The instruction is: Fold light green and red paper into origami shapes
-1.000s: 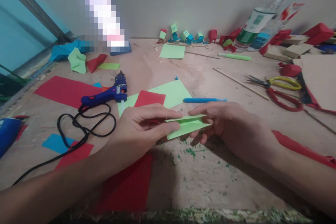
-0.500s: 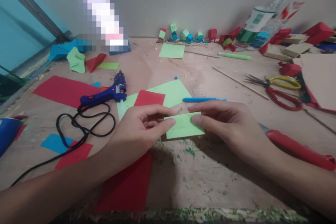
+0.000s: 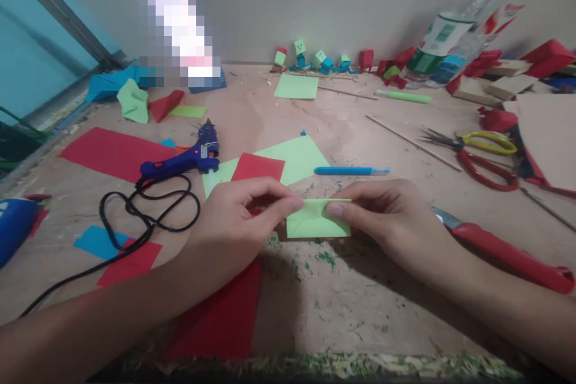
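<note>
A small folded light-green paper (image 3: 318,222) is held above the table between my two hands. My left hand (image 3: 256,216) pinches its upper left corner between thumb and fingers. At the upper right, my right hand (image 3: 382,210) grips the same paper, thumb on the face towards me and fingers behind. Creases show along its left and lower parts. Under and beside my left hand lie a red square (image 3: 258,168), a larger light-green sheet (image 3: 301,156) and a long red sheet (image 3: 220,318). A blue pen (image 3: 346,171) lies just beyond my right hand.
On the left are a blue glue gun (image 3: 193,156) with a looped black cord and paper pieces. Scissors (image 3: 468,150) and a red-handled tool (image 3: 508,252) lie right. Small paper figures (image 3: 321,60), bottles (image 3: 432,48) and wood blocks (image 3: 508,87) line the back.
The folded green paper has levelled out, and its left edge has shifted slightly right. My left fingertips have moved up to its top left corner. The whole view has shifted slightly.
</note>
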### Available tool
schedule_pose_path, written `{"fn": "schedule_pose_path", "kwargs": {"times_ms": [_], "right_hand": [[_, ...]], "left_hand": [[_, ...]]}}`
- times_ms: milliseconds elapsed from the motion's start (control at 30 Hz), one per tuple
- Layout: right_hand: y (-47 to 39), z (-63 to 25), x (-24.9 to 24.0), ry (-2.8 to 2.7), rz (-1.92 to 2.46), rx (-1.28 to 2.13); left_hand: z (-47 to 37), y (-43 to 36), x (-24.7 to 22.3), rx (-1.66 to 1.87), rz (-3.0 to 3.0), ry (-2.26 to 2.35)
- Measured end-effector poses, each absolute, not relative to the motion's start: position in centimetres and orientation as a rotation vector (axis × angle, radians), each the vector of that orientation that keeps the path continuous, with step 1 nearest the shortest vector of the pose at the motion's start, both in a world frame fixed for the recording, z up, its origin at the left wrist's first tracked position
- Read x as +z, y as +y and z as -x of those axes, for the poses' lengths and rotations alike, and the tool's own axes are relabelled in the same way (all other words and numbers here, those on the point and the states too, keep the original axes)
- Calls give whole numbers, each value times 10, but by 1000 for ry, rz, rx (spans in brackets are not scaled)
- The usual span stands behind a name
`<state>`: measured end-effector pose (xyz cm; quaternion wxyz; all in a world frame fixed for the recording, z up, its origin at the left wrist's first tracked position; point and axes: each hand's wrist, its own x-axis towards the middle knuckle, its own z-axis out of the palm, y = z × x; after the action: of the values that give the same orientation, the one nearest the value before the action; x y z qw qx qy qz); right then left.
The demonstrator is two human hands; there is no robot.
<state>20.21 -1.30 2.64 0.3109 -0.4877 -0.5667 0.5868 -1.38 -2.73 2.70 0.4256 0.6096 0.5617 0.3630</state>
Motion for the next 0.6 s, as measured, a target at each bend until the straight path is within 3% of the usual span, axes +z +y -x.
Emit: {"fn": "schedule_pose_path", "kwargs": {"times_ms": [600], "right_hand": [[-13,-199,28,-1444,1198,1691]], "left_hand": [[15,-30,20,882,-1700,1319]]}}
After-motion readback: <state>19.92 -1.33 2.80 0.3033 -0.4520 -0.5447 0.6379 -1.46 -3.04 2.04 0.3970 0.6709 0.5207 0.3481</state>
